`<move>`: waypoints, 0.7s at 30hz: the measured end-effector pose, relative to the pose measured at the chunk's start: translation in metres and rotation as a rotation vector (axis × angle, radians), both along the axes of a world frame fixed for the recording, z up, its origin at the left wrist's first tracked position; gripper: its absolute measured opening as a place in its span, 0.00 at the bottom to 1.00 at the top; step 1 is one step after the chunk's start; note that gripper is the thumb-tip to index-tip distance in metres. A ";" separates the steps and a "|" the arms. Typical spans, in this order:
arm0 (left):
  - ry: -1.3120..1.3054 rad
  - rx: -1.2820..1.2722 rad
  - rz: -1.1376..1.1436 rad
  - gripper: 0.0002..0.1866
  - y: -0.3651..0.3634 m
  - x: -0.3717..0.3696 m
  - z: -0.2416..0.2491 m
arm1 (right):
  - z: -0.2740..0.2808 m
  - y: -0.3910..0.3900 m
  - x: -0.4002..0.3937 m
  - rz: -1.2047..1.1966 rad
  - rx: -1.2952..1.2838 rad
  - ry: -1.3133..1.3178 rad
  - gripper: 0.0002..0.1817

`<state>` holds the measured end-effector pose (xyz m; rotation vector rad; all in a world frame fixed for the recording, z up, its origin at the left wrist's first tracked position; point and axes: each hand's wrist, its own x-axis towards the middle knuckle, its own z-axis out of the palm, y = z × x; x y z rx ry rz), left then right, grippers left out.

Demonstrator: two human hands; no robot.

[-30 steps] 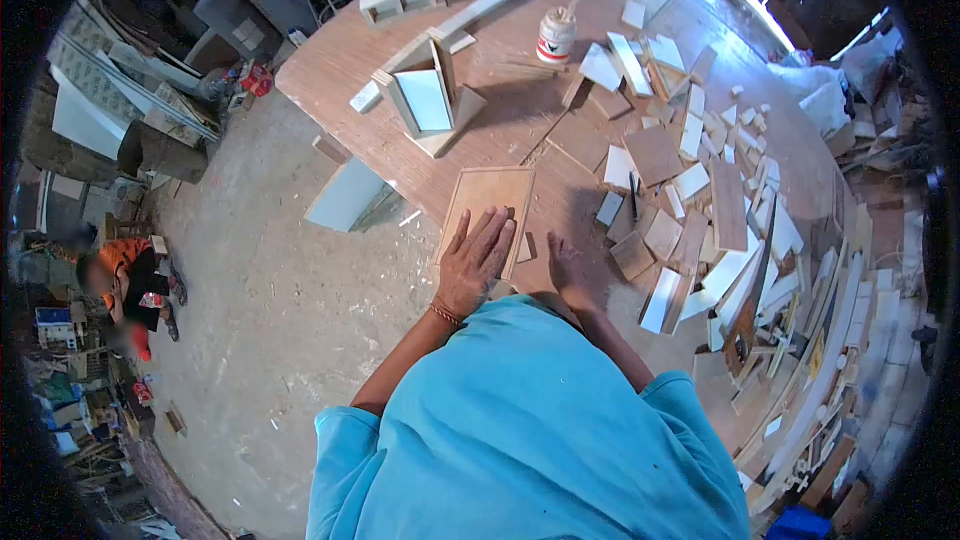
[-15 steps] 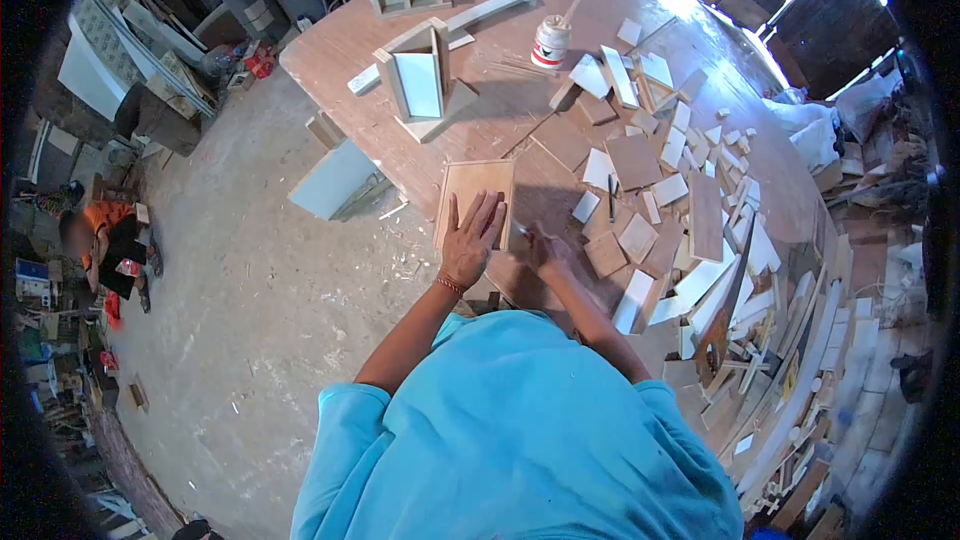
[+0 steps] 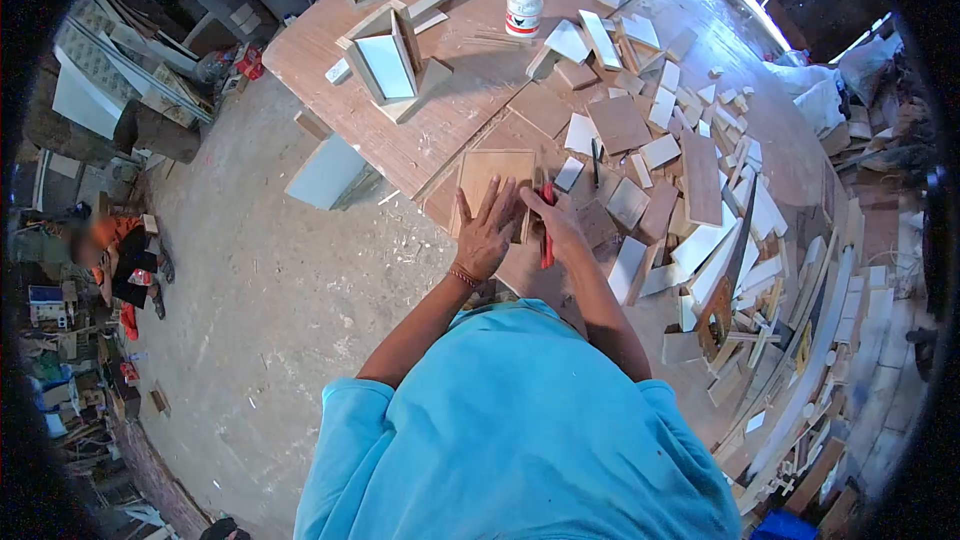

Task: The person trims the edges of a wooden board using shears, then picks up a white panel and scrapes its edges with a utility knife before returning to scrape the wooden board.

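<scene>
Change: right hand is now up at the right edge of the framed wooden panel, clenched round a red-handled tool, type unclear. Left hand lies flat on the panel, fingers spread, grasping nothing, so both hands meet there. Panel sits at the near table edge, offcuts to the right.

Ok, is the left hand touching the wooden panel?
Touching: the head view shows the left hand lying palm down, fingers spread, on the wooden panel.
</scene>
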<state>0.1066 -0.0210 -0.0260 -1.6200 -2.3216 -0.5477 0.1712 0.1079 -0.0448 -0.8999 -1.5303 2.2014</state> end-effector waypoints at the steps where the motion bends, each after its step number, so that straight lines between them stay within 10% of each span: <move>1: -0.003 -0.016 -0.002 0.27 -0.002 0.003 0.000 | -0.001 0.001 -0.001 0.006 -0.007 0.001 0.13; 9: -0.343 -0.032 0.275 0.51 -0.032 0.012 0.017 | 0.005 0.017 0.005 0.017 -0.103 -0.029 0.09; 15: -1.590 0.787 0.178 0.24 -0.020 -0.016 0.009 | 0.003 0.021 0.009 0.135 -0.068 0.031 0.11; 21: -1.639 0.838 0.273 0.13 -0.020 -0.014 0.001 | 0.019 0.024 0.015 0.094 -0.218 0.045 0.14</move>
